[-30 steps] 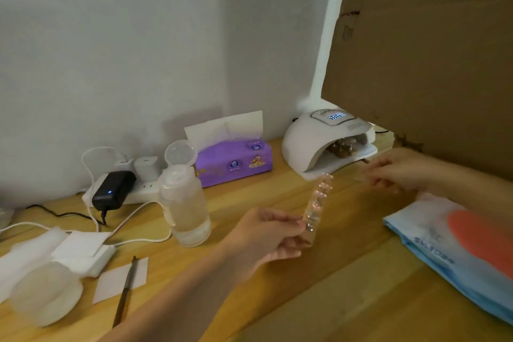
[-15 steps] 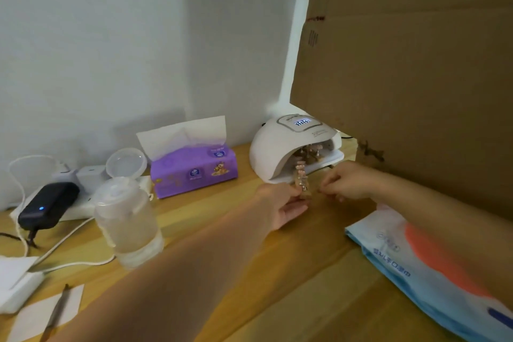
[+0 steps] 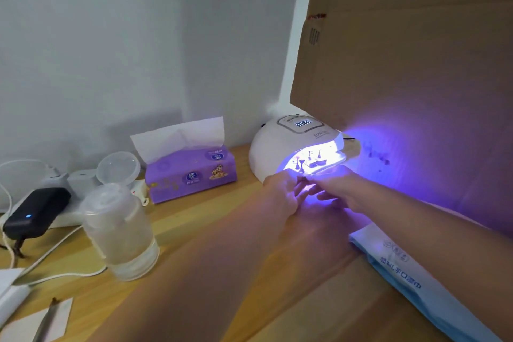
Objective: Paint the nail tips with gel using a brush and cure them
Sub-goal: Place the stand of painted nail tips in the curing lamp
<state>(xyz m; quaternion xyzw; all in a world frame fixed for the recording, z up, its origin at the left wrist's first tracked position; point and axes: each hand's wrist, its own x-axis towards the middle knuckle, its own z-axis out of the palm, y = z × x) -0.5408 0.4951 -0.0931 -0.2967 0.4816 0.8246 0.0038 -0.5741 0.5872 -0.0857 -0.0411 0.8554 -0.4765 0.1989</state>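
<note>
The white curing lamp (image 3: pixel 280 147) stands at the back of the wooden table (image 3: pixel 222 230), lit violet inside, its display on. Several nail tips on small stands (image 3: pixel 306 159) sit under the light. Both hands are at the lamp's mouth. My left hand (image 3: pixel 280 189) is just in front of the opening with its fingers loosely spread. My right hand (image 3: pixel 337 189) reaches in from the right, fingers pointing left towards the left hand. Glare hides both sets of fingertips, so I cannot tell whether the right hand holds anything. A thin brush (image 3: pixel 45 321) lies on white paper at the bottom left.
A clear bottle (image 3: pixel 119 233) with liquid stands left of my forearm, its lid (image 3: pixel 118 168) behind it. A purple tissue box (image 3: pixel 191 172), a power strip and a black charger (image 3: pixel 36 211) line the wall. Cardboard (image 3: pixel 402 64) stands right of the lamp. A blue packet (image 3: pixel 416 280) lies under my right arm.
My left hand carried the strip of nail tips from mid-table to the lamp's mouth. The lamp has switched on. The strip is no longer visible in my hand.
</note>
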